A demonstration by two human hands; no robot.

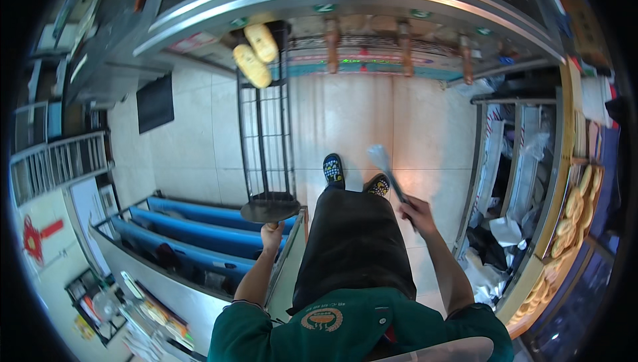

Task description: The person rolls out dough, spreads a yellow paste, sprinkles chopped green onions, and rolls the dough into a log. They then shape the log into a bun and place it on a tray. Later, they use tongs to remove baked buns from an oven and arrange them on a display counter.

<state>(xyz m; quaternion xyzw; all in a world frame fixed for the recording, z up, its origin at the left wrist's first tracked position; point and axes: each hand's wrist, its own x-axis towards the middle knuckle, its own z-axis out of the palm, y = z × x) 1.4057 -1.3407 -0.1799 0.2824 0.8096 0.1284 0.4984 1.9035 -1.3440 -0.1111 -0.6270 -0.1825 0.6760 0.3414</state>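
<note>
My left hand (pixel 270 236) is closed round the short handle of a long, pulled-out wire rack (pixel 287 143). Just beyond that hand, a dark rounded plate (pixel 269 209) forms the rack's near end. Two flat golden oval breads (pixel 256 56) lie side by side at the far end, close to the oven (pixel 299 44). In my right hand (pixel 417 214) is a long utensil (pixel 393 179) with a dark handle and a pale, broad tip, tilted forward over the floor. Its tip is blurred, so whether it is a brush, spatula or tongs is unclear. It touches no bread.
Several wooden handles (pixel 405 50) stick out along the oven front. A box with blue dividers (pixel 193 226) stands at left. At right are a shelf of bags (pixel 505 229) and a wooden tray (pixel 531 305) of breads. A dark mat (pixel 155 104) lies on the tiled floor.
</note>
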